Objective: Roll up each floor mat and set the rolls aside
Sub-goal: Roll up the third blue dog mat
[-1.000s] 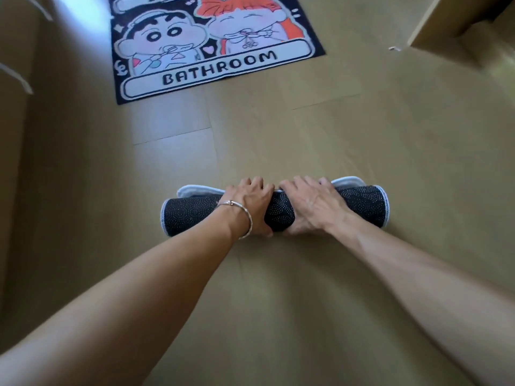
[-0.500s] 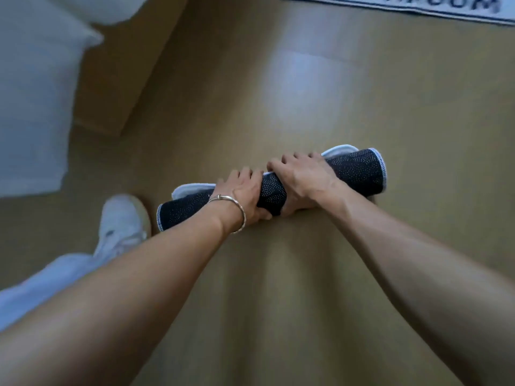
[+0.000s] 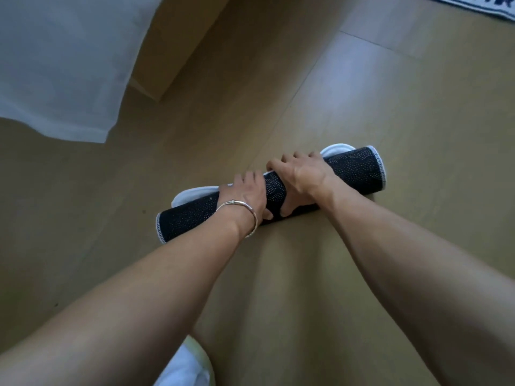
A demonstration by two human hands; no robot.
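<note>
I log the rolled mat (image 3: 359,171) lying slantwise on the wooden floor (image 3: 390,93), dark dotted backing outward and pale edging showing along its far side. The left hand (image 3: 246,195) and right hand (image 3: 302,174) both clasp its middle, side by side, with fingers curled over the top and thumbs on the near side. In my judgement the rolling is complete and setting aside is the step in hand. The next move calls for a firm lift that keeps the loose edge from unwinding. A second mat (image 3: 473,5) lies flat, well apart, not yet rolled.
</note>
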